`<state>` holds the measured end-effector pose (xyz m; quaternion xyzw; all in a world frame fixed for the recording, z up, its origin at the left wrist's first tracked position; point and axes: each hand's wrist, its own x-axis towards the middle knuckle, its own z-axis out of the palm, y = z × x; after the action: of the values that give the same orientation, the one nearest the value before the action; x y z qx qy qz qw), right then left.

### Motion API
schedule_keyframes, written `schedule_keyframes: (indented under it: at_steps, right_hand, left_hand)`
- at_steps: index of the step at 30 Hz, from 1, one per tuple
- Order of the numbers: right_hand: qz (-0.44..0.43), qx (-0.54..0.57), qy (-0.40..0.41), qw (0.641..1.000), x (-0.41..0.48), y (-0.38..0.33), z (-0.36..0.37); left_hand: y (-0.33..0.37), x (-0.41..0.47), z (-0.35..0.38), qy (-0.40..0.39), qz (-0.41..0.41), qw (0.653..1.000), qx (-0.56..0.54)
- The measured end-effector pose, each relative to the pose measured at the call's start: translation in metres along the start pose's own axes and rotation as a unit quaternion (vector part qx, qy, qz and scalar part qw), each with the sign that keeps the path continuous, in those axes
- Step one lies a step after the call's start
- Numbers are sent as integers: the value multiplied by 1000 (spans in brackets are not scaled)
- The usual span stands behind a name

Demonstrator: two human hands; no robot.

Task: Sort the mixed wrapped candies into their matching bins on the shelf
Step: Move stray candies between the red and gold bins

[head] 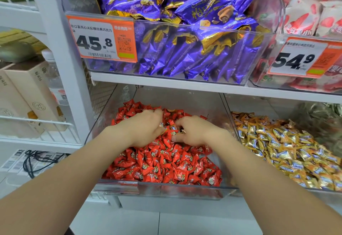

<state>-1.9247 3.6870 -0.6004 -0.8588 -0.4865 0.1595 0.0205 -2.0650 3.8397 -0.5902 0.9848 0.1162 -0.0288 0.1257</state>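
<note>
Left hand (142, 130): palm down on the heap of red candies (166, 162), fingers curled into it; I cannot tell whether it grips anything.
Right hand (194, 132): just beside the left, thumb stretched toward it, fingers bent over the pile; any grip is hidden too.
Stray candies (174, 127): a few blue-and-gold wrappers show between the two hands, lying among the red ones in the clear bin (161, 188) on the lower shelf.
Matching bin: the gold candies (286, 151) fill the next bin to the right, and look like where the strays belong.
Risk, spilling: the red heap rises toward the low front wall, so digging or a quick lift could push candies over it onto the floor.
Risk, mis-sorting: a red candy could be scooped up along with the strays and end up among the gold.
Hidden: fingertips of both hands, and any strays buried deeper in the heap.
Hard to make out: wrapper print; the far right of the shelf is blurred.
</note>
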Motion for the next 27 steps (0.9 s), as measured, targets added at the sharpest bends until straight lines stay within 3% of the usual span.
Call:
schedule_keyframes:
  at_steps: [9, 18, 23, 27]
  right_hand:
    - [-48, 82, 77, 993, -41, 12, -20]
    - [-54, 110, 142, 982, -66, -3, -10]
    - [-57, 32, 159, 985, -73, -8, -12]
    - [-86, 35, 140, 986, -76, -7, -14]
  left_hand:
    - [24, -12, -19, 124, 26, 977, -169]
    - [33, -22, -11, 42, -11, 983, -177]
    - [39, -30, -17, -43, -62, 930, -359]
    - [41, -33, -21, -66, -69, 906, -412]
